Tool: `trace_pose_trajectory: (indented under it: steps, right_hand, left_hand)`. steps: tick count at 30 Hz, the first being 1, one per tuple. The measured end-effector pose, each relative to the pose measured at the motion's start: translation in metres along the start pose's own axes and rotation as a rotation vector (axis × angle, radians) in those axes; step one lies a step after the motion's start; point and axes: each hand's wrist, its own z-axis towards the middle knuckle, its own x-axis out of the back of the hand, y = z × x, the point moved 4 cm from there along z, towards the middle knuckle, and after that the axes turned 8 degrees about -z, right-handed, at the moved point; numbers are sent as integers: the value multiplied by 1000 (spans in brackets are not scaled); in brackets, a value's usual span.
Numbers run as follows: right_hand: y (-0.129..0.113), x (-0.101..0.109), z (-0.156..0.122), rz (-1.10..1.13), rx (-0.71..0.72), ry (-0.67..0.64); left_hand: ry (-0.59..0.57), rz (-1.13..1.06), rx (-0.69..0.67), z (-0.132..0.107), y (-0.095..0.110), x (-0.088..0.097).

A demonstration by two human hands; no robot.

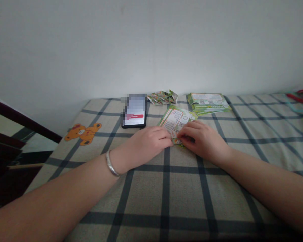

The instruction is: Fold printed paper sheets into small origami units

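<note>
A green and white packet [175, 120], covered in print with square codes, lies at an angle on the checked cloth. My left hand [150, 143] has its fingers pressed together at the packet's near left edge, and its fingertips are partly hidden. With thumb and fingers pinched, my right hand [205, 139] grips the near right corner. Just behind the packet are crumpled shiny green wrappers [163, 97]. A flat green and white box [208, 102] with similar print sits farther back to the right. Left of the packet, a phone [135, 112] lies face up with a lit screen.
The checked tablecloth [146, 201] covers the table up to a white wall [151, 47]. An orange teddy bear figure [83, 133] is at the left edge. Red and light blue cords [300, 99] lie far right. Dark wooden rails [22, 117] stand left of the table.
</note>
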Motion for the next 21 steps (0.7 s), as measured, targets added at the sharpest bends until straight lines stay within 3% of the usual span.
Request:
trace_pose_trajectory:
  steps: [6, 13, 21]
  right_hand:
    - [-11, 7, -6, -69, 245, -7]
    - [-18, 9, -5, -217, 277, -79]
    - [-15, 12, -5, -220, 285, -146]
  left_hand:
    - [-40, 42, 2, 2, 1, 0]
    - [-69, 76, 10, 4, 4, 1]
    - [-81, 155, -18, 5, 5, 3]
